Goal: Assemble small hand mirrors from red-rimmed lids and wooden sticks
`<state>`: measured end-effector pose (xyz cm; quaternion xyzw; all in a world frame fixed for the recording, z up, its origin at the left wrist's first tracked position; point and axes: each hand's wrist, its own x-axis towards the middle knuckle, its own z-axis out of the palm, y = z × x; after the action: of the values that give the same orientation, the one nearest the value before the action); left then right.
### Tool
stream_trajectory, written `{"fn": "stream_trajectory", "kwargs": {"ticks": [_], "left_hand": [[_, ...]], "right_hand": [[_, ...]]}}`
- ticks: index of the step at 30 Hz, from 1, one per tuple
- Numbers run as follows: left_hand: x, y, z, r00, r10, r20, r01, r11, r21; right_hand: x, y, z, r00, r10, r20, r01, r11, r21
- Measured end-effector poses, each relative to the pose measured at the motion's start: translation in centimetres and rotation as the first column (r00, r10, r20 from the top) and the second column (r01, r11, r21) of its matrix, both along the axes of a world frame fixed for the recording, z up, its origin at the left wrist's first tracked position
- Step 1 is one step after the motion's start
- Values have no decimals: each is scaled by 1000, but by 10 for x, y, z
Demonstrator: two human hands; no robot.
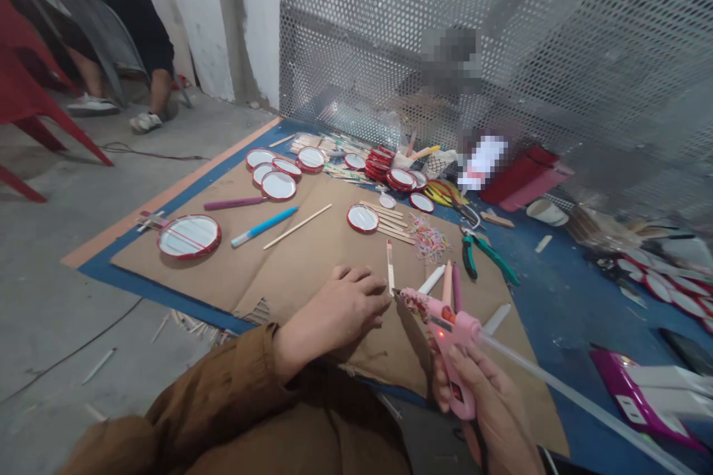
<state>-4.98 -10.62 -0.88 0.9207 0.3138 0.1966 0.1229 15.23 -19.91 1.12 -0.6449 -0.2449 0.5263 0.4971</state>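
Observation:
My right hand [479, 386] grips a pink hot glue gun [454, 356], its small red light lit and a long clear glue stick [579, 393] running out of its back. The gun's nozzle is at the lower end of a short flat wooden stick [390, 263], which has a reddish tip and lies on the cardboard [312, 274]. Left of that stick, my left hand [342, 312] rests on the cardboard with fingers slightly bent and apart; its fingertips are close beside the stick's lower end, and whether they touch is unclear. The left thumb is hidden.
Around them lie a round red-rimmed white disc with a stick handle [189, 236], a blue pen [264, 226], several wooden sticks [390, 215], small coloured bits [428, 237] and green-handled pliers [487, 256]. Perforated metal [362, 37] borders the back. A person [134, 15] sits far left.

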Motion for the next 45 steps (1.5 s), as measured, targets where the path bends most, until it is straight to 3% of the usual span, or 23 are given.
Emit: {"fn": "stream_trajectory", "kwargs": {"ticks": [11, 23, 45], "left_hand": [[0, -1, 2, 1000, 6, -3, -6, 1000, -7], [0, -1, 5, 1000, 1, -4, -2, 999, -35], [-1, 0, 4, 1000, 4, -7, -5, 999, -42]], "right_hand": [[3, 19, -6, 1000, 0, 15, -1, 998, 60], [-1, 28, -1, 999, 16, -33, -12, 994, 105], [2, 7, 1, 1000, 16, -24, -15, 1000, 6]]}}
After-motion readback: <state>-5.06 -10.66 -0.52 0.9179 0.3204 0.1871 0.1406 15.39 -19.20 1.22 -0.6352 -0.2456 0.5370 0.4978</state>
